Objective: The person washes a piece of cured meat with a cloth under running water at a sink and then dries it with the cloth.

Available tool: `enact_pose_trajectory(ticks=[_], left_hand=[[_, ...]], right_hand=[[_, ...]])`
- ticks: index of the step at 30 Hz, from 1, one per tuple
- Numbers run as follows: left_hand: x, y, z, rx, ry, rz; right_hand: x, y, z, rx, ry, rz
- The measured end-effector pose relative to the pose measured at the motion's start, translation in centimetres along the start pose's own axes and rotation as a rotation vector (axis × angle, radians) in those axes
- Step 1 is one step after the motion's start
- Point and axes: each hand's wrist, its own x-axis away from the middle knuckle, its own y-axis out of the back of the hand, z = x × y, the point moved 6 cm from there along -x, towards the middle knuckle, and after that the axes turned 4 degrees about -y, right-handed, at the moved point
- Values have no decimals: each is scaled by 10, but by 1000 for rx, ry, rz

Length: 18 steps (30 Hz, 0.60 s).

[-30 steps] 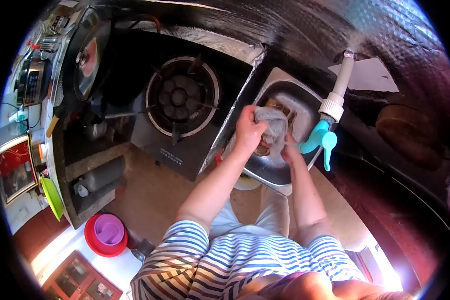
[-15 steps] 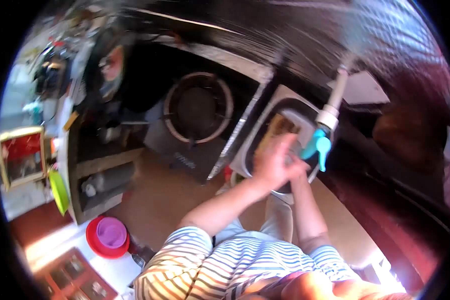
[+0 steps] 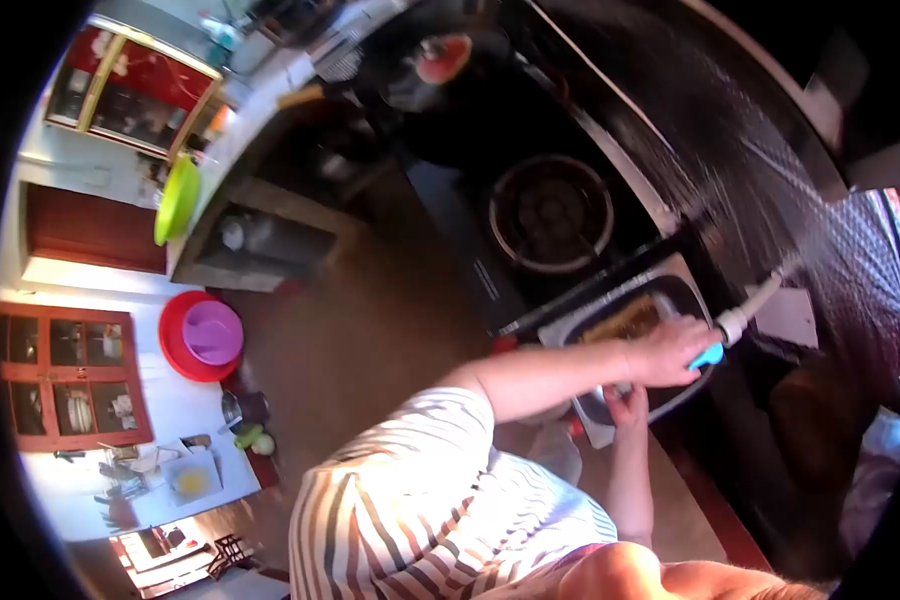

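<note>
My left hand reaches across the sink to the tap, its fingers closed at the turquoise tap handle. The white pipe of the tap comes from the wall side. Nearer my body, my right hand is low over the near part of the steel sink, fingers pinched together; I cannot tell what is in them. A brownish-yellow item lies in the basin, partly hidden by my left hand.
A round gas burner sits on the dark counter left of the sink. A red basin with a purple bowl stands at the far left, above a wooden cabinet. A light-green basin leans by the shelf.
My left hand has moved away from my right hand to the tap handle. My right hand stays at the sink. The view has turned, shifting the room rightward.
</note>
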Motion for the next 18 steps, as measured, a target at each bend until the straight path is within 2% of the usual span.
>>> enact_pose_trajectory(ticks=[1,2,3,5,6,7,8,9,11,13,15,16,17,18], left_hand=[[1,11,-6,23,-16,64],[7,17,-2,52,-36,35],[13,22,11,261,122,133],[62,-2,71,643,495,-7],[91,-23,99,849,655,29],[120,-43,120,1054,818,63],[136,-60,122,1326,850,98],[146,-71,126,1330,860,90],[133,-75,97,2023,638,94],[130,-86,105,2048,637,19],[137,-119,136,1703,781,88],[127,-104,130,1513,927,1],[125,-104,133,1505,926,-2],[121,-108,140,1307,922,42]], right_hand=[[10,-2,0,-26,6,34],[23,-15,1,-94,60,47],[40,-27,2,-162,109,63],[62,-42,-1,-271,-34,316],[64,-37,-6,-400,-200,481],[67,-37,-8,-404,-204,467],[74,-46,-12,-497,-248,494],[78,-56,-16,-592,-290,523],[78,-66,-22,-582,-319,575],[72,-71,-28,-586,-350,604],[65,-67,-25,-443,-284,551],[61,-63,-22,-362,-278,534],[58,-61,-16,-281,-268,516],[53,-56,-12,-203,-289,408]])
